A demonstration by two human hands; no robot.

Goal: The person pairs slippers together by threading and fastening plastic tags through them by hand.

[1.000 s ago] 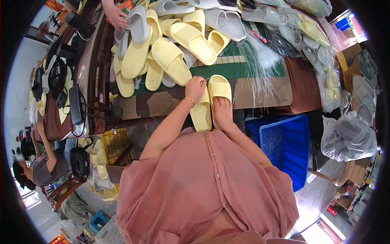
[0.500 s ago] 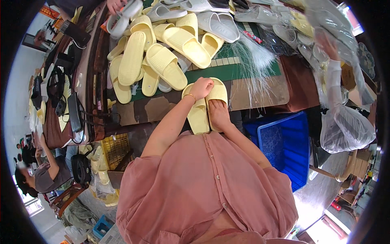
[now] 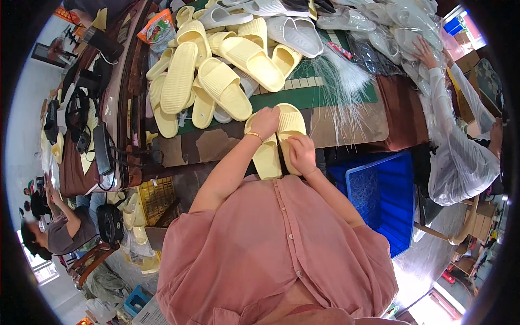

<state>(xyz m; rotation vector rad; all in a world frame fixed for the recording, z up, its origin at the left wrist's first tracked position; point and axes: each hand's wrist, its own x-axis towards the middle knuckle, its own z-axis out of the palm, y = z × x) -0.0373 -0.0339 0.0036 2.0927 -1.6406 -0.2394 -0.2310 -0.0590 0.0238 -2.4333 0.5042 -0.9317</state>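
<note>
A pair of pale yellow slide slippers lies side by side at the table's near edge, against my front, toes pointing away. My left hand (image 3: 265,122) is curled over the strap of the left slipper (image 3: 266,158), its fingertips closed on the inner edge where the two slippers meet. The right slipper (image 3: 291,118) shows its ribbed strap. At the rear rim of that strap my right hand (image 3: 302,154) is closed, thumb and fingers pinched together; whatever they hold, if anything, is too small to make out.
Beyond my hands lies a heap of yellow slippers (image 3: 223,89) and grey ones (image 3: 295,35). A bundle of clear plastic strands (image 3: 346,81) spreads to its right. A blue crate (image 3: 392,200) stands below the table at right. Another person's hand (image 3: 427,54) touches bagged slippers at the far right.
My right hand has come out of the right slipper's opening and is now pinched at its strap. A co-worker's hand and a grey pair have left the far left; an orange packet shows there.
</note>
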